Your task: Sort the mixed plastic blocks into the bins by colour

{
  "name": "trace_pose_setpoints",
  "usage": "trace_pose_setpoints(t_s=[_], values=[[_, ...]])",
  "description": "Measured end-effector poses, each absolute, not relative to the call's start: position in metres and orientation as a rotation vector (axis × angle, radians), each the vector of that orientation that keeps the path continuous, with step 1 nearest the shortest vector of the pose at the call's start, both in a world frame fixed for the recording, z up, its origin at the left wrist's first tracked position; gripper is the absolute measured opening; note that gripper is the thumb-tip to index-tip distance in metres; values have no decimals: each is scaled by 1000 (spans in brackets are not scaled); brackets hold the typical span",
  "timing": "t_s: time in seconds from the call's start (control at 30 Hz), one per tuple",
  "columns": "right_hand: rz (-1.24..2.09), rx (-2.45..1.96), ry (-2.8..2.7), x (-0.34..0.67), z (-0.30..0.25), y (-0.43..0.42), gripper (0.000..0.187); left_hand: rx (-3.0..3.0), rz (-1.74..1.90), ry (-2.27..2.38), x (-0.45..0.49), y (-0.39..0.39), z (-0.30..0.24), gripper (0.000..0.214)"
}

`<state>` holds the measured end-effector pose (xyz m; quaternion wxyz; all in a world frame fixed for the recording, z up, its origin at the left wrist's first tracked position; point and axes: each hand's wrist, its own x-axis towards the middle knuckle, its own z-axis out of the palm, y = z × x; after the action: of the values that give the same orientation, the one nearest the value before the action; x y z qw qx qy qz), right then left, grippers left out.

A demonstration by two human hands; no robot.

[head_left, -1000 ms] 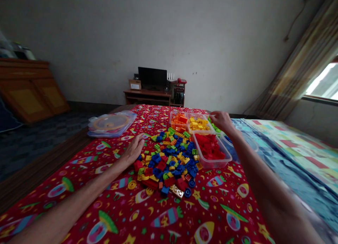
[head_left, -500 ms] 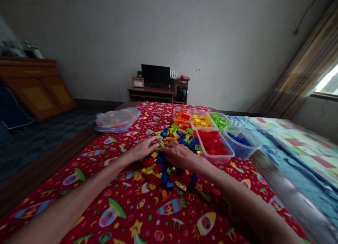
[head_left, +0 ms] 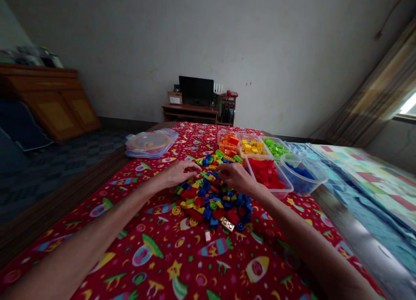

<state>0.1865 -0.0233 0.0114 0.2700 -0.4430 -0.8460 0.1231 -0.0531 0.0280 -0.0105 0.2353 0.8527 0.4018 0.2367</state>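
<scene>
The right hand [head_left: 235, 176] has drawn away from the left hand [head_left: 178, 173] since the earlier frame, both now at the bricks [head_left: 208, 200] heaped on the table [head_left: 338, 217], each grip loosely curled, contents impossible to tell. Light pinches, 1 brick at a time, should disturb the heap least. The red tub [head_left: 281, 190] crowds the right forearm, 4 more tubs [head_left: 305, 188] lie beyond, and lids [head_left: 151, 143] lie left.

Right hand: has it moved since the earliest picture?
Yes: the right hand came from beyond the red-brick container to its left, over the brick pile.
</scene>
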Motion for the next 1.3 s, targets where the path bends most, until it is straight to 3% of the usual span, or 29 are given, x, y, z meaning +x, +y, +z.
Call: trace_pose_setpoints(t_s=[0.33,0.63,0.73,0.9,0.97,1.07,1.2,1.3], values=[[583,-1042,-2211,193,0,-10,34,2624,292,828,-35,-8,17,20],[1314,-930,-1731,193,17,-15,36,2718,3,770,-28,-36,26,24],[1098,-1050,-1853,211,32,-16,34,2743,-91,836,-25,-45,26,31],[195,-1395,-2062,265,49,-12,35,2794,-182,946,-22,-48,19,29],[19,-1500,-2041,282,52,-9,33,2814,-161,912,-22,-47,18,24],[35,-1550,-1972,293,52,-7,31,2852,-67,828,-21,-46,18,6],[165,-1420,-2059,275,43,-10,28,2893,7,829,-21,-40,13,20],[224,-1226,-2288,241,25,-18,24,2857,64,775,-24,-31,10,17]])
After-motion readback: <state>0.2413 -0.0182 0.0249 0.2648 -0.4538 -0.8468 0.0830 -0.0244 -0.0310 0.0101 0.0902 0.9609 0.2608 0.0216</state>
